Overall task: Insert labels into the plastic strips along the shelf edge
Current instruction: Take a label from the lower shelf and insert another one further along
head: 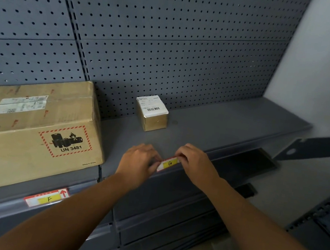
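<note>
A red-bordered label with a yellow field marked "G" lies against the plastic strip on the front edge of the grey shelf. My left hand pinches its left end. At the label's upper right corner, my right hand pinches it with curled fingers. Further left, another label marked "F" with a red arrow sits in the strip of the neighbouring shelf section.
A large cardboard box with a UN 3481 battery sticker fills the shelf at left. A small taped box stands near the pegboard back wall. More grey shelves lie below, and a loose shelf bracket is at right.
</note>
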